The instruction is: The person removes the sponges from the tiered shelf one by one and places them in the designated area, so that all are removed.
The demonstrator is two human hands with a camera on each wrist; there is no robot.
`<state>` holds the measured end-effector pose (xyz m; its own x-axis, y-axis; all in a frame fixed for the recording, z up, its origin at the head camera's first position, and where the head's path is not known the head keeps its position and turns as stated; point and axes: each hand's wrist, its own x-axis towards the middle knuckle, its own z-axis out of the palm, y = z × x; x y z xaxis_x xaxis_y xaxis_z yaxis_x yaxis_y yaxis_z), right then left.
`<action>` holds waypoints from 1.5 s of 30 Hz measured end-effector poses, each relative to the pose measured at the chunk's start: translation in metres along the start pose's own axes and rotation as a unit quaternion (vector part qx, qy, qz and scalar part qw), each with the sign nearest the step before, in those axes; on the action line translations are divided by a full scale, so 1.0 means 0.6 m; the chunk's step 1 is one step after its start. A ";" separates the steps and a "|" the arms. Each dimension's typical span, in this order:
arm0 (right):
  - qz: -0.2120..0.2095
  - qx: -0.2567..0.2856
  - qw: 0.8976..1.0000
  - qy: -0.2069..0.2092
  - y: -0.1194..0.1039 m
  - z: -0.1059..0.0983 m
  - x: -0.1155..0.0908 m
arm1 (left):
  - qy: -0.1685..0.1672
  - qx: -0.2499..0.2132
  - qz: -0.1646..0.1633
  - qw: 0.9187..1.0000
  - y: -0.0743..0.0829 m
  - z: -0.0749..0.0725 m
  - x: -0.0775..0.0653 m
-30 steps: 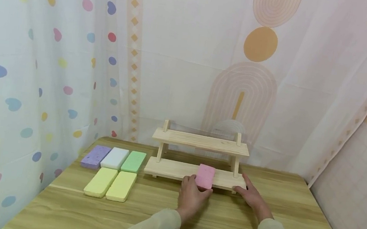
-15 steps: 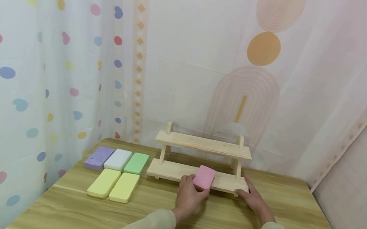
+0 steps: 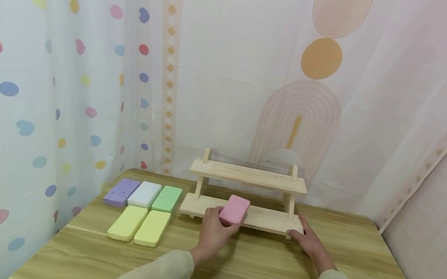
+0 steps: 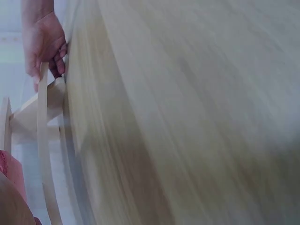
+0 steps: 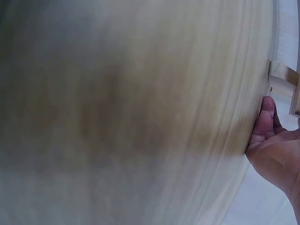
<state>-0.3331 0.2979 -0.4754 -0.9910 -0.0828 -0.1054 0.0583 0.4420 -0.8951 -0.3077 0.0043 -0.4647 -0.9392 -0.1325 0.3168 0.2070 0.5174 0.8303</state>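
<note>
My left hand (image 3: 211, 235) grips a pink sponge (image 3: 236, 208) by its sides, thumb on the right. The sponge is tilted over the front of the lower board of a two-tier wooden shelf (image 3: 249, 175); whether it touches the board I cannot tell. At the shelf's right end, my right hand (image 3: 312, 243) holds the end of the lower board. The left wrist view shows that hand (image 4: 46, 42) with fingers on both faces of the board (image 4: 43, 122). In the right wrist view, the right hand's curled fingers (image 5: 263, 123) lie low by the tabletop.
Left of the shelf lie a purple sponge (image 3: 121, 193), a white sponge (image 3: 144, 194) and a green sponge (image 3: 167, 198). Two yellow sponges (image 3: 127, 223) lie in front of them. A patterned curtain (image 3: 229, 89) hangs behind the wooden table (image 3: 265, 275).
My left hand has moved left along the lower board with the pink sponge, which has turned and tilted. My right hand keeps its place at the shelf's end. The head view has shifted slightly.
</note>
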 end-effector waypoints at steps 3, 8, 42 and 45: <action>-0.002 -0.001 1.000 -0.002 -0.001 -0.001 -0.001 | 0.009 -0.007 0.001 1.000 -0.007 -0.014 0.006; 0.001 -0.003 1.000 -0.006 -0.006 -0.001 -0.004 | 0.018 -0.025 -0.002 1.000 -0.012 -0.040 0.013; 0.001 0.005 1.000 -0.003 -0.006 -0.001 -0.006 | 0.046 0.000 0.019 0.999 -0.071 -0.198 0.054; 0.002 0.004 1.000 -0.008 -0.008 -0.001 -0.007 | 0.051 0.007 0.006 0.999 -0.078 -0.212 0.054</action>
<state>-0.3296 0.2967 -0.4707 -0.9886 -0.0958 -0.1165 0.0637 0.4346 -0.8983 -0.3127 -0.1318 -0.4348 -0.9040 -0.2108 0.3721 0.2132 0.5320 0.8195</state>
